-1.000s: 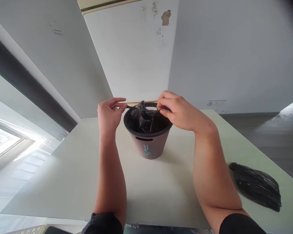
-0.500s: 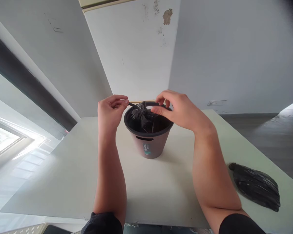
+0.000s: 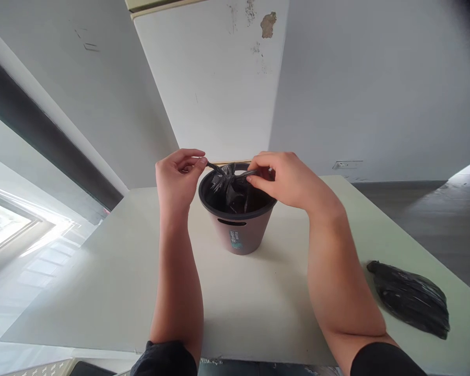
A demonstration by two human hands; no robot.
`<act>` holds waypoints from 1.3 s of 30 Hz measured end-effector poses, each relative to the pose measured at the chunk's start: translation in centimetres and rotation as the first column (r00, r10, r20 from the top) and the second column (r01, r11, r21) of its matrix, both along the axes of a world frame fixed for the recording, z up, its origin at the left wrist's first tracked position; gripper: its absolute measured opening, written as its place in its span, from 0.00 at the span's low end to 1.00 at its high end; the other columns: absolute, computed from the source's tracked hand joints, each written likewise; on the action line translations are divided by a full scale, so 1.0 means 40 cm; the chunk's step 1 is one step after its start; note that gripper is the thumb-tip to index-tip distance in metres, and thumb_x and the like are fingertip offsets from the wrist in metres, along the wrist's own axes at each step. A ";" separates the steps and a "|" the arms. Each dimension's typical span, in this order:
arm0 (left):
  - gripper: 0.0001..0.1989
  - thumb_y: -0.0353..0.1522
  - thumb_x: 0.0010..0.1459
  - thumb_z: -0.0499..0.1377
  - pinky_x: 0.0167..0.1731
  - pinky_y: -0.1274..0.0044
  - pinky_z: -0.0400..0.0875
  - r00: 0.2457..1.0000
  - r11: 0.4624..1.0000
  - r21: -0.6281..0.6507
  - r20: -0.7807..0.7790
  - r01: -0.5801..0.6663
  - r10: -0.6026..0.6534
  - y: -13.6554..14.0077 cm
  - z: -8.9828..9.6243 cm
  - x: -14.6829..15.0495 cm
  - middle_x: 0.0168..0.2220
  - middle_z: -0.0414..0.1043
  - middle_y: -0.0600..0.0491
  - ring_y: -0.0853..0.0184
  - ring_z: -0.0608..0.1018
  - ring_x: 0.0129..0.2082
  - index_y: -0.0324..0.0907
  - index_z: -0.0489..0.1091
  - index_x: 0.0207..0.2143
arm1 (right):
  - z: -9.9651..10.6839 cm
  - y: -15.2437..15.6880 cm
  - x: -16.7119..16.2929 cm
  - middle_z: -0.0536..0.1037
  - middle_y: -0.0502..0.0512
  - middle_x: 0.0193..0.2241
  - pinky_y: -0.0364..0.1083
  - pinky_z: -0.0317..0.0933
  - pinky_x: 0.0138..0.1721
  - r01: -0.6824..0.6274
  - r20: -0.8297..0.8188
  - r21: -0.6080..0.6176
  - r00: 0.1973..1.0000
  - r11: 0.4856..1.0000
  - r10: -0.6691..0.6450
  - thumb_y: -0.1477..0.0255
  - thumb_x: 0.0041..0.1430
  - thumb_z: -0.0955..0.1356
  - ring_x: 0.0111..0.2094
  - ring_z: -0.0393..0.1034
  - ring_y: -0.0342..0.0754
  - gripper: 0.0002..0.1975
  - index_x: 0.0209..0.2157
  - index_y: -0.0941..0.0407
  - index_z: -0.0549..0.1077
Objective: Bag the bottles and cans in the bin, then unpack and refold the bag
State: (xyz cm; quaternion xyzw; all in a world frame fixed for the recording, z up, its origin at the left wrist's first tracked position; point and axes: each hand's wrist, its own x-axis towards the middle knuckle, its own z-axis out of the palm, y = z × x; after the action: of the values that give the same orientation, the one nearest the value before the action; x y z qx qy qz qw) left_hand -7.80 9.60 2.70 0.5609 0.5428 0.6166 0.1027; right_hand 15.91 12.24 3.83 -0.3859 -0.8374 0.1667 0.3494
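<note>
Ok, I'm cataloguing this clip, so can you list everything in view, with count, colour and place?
Bin: one, brownish-pink with dark rim, upright on the table
Knotted bag: one, black, in the bin's mouth
Plastic bundle: one, black, table's right side
Table: one, pale, under the bin
Panel: one, white with worn patches, behind the bin
Walls: two visible stretches, grey, either side of the panel
Wall plate: one, whitish, low right wall
Floor: one area, grey, right
Dark band: one, left
Perforated item: one, cream, bottom left, identity unclear
Left hand: one, bare, pinching a bag end
Right hand: one, bare, pinching another end
Sleeves: two, black, bottom edge
</note>
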 end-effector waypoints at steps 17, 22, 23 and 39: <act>0.11 0.29 0.56 0.64 0.36 0.73 0.68 0.974 0.990 -0.063 -0.198 -0.128 0.114 0.040 -0.025 -0.042 0.27 0.78 0.58 0.68 0.68 0.25 0.47 0.77 0.42 | -0.011 0.039 0.056 0.76 0.56 0.34 0.51 0.54 0.31 0.120 -0.004 0.015 0.993 0.993 -0.120 0.50 0.57 0.77 0.30 0.61 0.47 0.21 0.27 0.53 0.80; 0.11 0.29 0.54 0.64 0.36 0.73 0.67 0.963 0.983 -0.081 -0.230 -0.167 0.144 0.061 -0.039 -0.051 0.27 0.79 0.58 0.68 0.68 0.25 0.47 0.75 0.42 | 0.004 0.014 0.079 0.77 0.55 0.36 0.51 0.53 0.30 0.023 0.063 -0.002 0.998 1.000 -0.023 0.47 0.59 0.75 0.27 0.59 0.44 0.23 0.26 0.52 0.79; 0.11 0.28 0.54 0.64 0.36 0.73 0.68 0.959 0.981 -0.081 -0.239 -0.177 0.153 0.065 -0.041 -0.052 0.27 0.79 0.58 0.68 0.68 0.25 0.47 0.75 0.41 | 0.006 0.010 0.081 0.77 0.55 0.37 0.51 0.53 0.29 0.024 0.074 -0.013 0.997 1.000 -0.023 0.47 0.59 0.75 0.26 0.59 0.44 0.23 0.25 0.52 0.79; 0.10 0.33 0.58 0.71 0.29 0.74 0.71 0.988 0.981 0.143 -0.109 0.128 -0.113 -0.046 0.032 0.053 0.30 0.82 0.56 0.70 0.75 0.24 0.46 0.74 0.40 | -0.018 -0.016 -0.081 0.78 0.53 0.35 0.49 0.58 0.36 0.021 -0.336 0.086 0.942 0.996 0.009 0.65 0.62 0.76 0.33 0.66 0.46 0.05 0.35 0.52 0.82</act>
State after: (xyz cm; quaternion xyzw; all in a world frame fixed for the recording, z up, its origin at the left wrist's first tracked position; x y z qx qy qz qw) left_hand -5.68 7.76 3.97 0.6293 0.4646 0.6191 0.0701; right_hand 12.66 11.59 3.12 -0.3386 -0.7710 0.1918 0.5041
